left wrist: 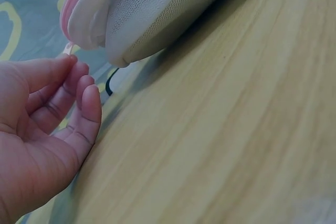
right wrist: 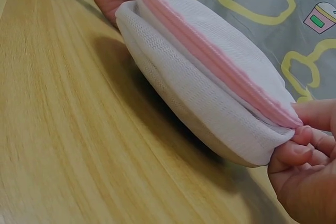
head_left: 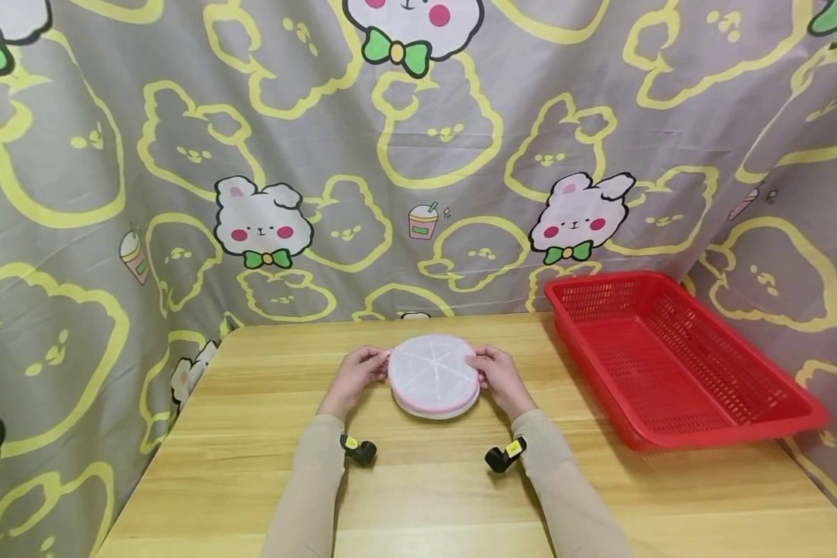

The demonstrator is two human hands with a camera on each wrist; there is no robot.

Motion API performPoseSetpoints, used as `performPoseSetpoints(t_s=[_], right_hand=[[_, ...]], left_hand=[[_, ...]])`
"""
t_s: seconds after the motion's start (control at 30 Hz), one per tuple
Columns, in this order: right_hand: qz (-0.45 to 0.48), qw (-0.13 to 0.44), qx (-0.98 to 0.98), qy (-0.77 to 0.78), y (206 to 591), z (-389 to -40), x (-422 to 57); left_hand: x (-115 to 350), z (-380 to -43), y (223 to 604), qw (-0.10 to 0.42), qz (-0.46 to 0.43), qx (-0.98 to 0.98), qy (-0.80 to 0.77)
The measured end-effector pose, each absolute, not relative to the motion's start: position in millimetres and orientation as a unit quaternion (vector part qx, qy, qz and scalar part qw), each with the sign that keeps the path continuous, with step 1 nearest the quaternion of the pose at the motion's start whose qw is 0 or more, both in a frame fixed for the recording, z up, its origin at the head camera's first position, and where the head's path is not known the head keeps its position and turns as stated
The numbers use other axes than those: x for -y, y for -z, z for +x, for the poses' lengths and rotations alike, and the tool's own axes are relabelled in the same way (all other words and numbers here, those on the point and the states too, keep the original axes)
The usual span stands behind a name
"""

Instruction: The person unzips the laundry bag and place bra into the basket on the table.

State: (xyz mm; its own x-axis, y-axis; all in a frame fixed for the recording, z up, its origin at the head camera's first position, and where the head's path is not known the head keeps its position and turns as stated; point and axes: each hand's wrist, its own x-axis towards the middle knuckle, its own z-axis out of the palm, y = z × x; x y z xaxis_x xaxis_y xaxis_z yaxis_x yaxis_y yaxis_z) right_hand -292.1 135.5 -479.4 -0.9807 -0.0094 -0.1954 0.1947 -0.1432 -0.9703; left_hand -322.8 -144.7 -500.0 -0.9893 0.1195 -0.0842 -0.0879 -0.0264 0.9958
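A round white mesh laundry bag (head_left: 432,372) with a pink zipper (right wrist: 220,61) around its upper edge is held between both hands, close over the wooden table. In the left wrist view, the thumb and forefinger of my left hand (left wrist: 47,119) pinch a small pale tab (left wrist: 68,48) at the bag's left edge. The other left fingers are loosely bent. On the opposite side, my right hand (right wrist: 310,166) pinches the rim at one end of the pink band, thumb on top and fingers curled beneath. The bag's side wall sags in soft folds, and its shadow falls on the wood.
To the right on the table (head_left: 251,434) stands a large red plastic basket (head_left: 676,387) with perforated walls. A grey curtain (head_left: 432,256) with rabbit and bear prints hangs along the back and sides. Both wrists wear small black cameras (head_left: 505,455).
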Motion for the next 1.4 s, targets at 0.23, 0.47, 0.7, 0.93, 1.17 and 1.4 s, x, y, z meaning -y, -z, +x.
performPoseSetpoints(t_s=[0.23,0.47,0.7,0.93,1.17,1.4], right_hand=[[0.073,0.05,-0.653,0.752,493,-299,-135],[0.077,0.044,-0.65,0.754,492,-299,-133],[0.078,0.046,-0.651,0.754,492,-299,-134],[0.08,0.041,-0.641,0.762,493,-299,-134],[0.08,0.035,-0.634,0.768,490,-297,-135],[0.082,0.035,-0.635,0.768,489,-296,-134]], left_hand=[[145,-322,500,0.075,0.011,-0.694,-0.716],[148,-321,498,0.084,0.015,-0.692,-0.716],[149,-323,500,0.08,0.015,-0.694,-0.715],[147,-322,500,0.081,0.017,-0.688,-0.721],[147,-321,499,0.081,0.015,-0.687,-0.722],[147,-319,498,0.078,0.014,-0.693,-0.717]])
